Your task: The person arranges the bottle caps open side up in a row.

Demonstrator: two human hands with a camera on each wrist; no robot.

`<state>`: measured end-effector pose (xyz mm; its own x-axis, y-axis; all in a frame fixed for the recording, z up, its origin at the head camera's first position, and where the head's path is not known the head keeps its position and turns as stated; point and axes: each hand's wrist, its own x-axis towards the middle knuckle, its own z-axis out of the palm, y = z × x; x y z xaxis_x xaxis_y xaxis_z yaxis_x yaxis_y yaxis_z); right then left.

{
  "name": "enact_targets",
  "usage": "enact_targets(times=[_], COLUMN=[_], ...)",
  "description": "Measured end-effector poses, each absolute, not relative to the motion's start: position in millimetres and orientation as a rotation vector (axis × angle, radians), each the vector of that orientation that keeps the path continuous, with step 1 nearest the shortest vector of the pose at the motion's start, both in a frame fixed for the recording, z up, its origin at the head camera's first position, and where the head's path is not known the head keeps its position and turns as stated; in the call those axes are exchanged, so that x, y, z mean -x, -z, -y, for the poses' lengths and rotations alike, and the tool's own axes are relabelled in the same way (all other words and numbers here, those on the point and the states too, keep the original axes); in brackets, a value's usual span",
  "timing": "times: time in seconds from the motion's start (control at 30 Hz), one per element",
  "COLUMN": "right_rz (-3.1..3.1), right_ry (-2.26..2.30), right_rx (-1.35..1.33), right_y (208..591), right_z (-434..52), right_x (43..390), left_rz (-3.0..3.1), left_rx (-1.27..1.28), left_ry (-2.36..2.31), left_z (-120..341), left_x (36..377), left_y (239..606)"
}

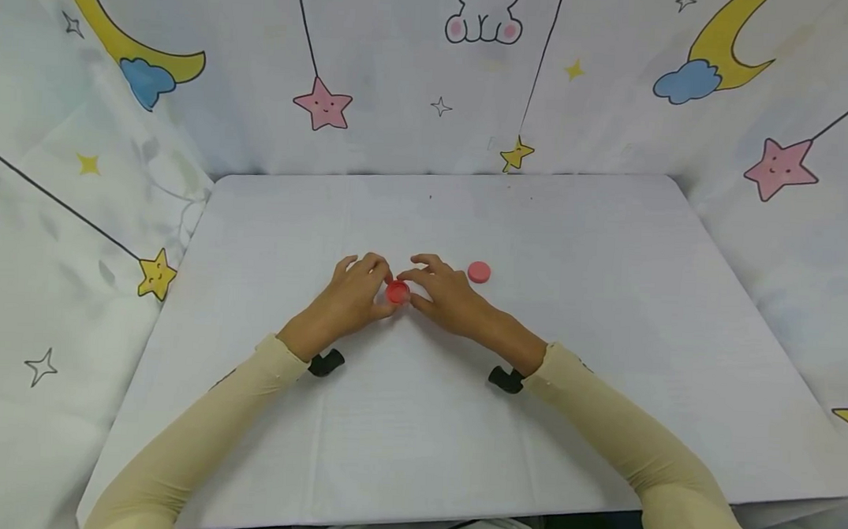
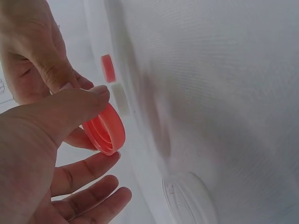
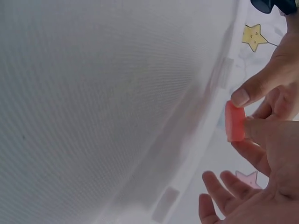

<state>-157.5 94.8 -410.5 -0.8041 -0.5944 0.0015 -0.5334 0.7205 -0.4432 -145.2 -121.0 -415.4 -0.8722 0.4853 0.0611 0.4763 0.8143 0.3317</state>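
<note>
Left hand [image 1: 352,294] and right hand [image 1: 453,299] meet at a red cap [image 1: 397,292], both pinching its rim; the cap, hollow side toward the person, is held above the white table [image 1: 417,430]. Near the right hand, I see a red disc [image 1: 479,272] lying flat.

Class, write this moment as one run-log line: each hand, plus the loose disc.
left hand: pinches red cap | right hand: pinches same cap | red disc: on table, untouched
</note>
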Motion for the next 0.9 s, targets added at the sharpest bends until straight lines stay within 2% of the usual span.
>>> enact_targets(times=[0.9], right_rz=[-2.829], right_ry=[0.486], right_rx=[0.962], right_y=[424], right_z=[-92], right_x=[163], left_rz=[-2.958], left_rx=[-0.827], left_ry=[-0.465], left_z=[120], left_x=[146], left_y=[421])
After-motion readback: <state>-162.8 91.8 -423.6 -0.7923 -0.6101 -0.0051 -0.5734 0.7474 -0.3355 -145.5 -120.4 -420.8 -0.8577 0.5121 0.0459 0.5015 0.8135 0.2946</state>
